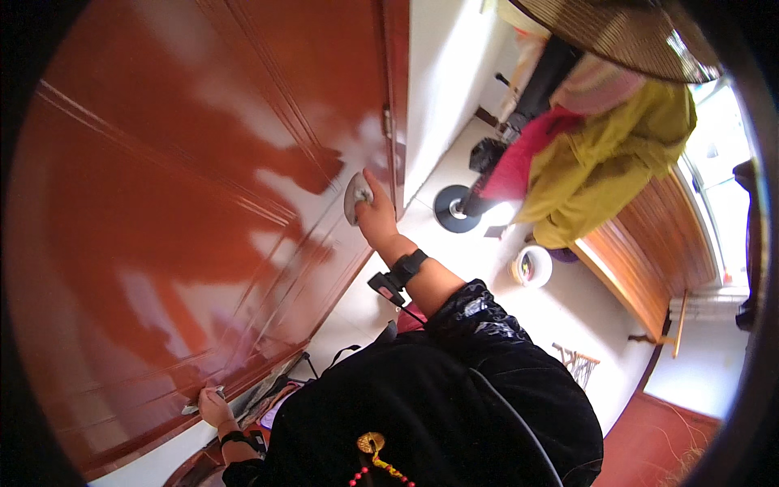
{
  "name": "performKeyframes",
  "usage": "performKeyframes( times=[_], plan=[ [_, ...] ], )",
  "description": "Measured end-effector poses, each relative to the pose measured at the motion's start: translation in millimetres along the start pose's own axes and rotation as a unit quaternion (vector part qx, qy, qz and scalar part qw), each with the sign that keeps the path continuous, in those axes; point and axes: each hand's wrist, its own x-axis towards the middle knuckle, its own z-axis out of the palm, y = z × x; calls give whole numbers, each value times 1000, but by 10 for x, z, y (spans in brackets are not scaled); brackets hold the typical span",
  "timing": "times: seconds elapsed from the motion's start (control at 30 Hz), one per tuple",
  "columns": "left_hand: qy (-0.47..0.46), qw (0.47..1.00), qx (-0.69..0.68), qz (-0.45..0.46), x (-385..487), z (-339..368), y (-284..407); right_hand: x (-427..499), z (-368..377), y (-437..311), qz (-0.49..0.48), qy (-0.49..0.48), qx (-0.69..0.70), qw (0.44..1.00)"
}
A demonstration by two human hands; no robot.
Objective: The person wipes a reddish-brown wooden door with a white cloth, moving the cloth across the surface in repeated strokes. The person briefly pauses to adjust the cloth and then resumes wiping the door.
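Note:
A glossy reddish-brown panelled door (182,182) fills the left of the view, with grooves across its face and reflections on it. My right hand (378,213) holds a folded whitish cloth (356,198) against the door near its hinge-side edge. Low at the left, my left hand (214,408) grips a whitish cloth (191,409) at the door surface; most of that cloth is hidden by the hand. Each wrist wears a black strap with a small device, the right one (389,289) trailing a cable.
A rack's round black base (457,209) stands on the pale tiled floor, with a mustard garment (608,158) and other clothes hanging above. A brimmed hat (614,36) is at top right. Beyond are a white bucket (535,268) and a wooden bench (639,255). A metal hinge (387,122) marks the door edge.

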Motion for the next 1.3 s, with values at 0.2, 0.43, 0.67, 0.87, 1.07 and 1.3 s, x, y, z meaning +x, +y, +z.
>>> performKeyframes(
  times=[0.2,0.43,0.67,0.87,1.07,1.3],
  plan=[
    [14,996,-58,62,-24,-148,184,-1529,-991,844,217,-29,34,975],
    [-34,999,-41,4,5,-212,265,-3678,-2661,1511,428,115,1,896],
    [-72,994,-73,-34,-49,-268,462,-5035,-3942,1711,409,235,-119,874],
    [123,978,-44,160,-748,103,950,-5634,-4940,1737,381,217,-256,861],
    [-419,855,9,306,-3312,897,1807,-6225,-6291,1725,364,117,-329,864],
    [-612,724,-164,272,-5819,424,2408,-7373,-8218,1573,472,129,-420,764]
  ],
)
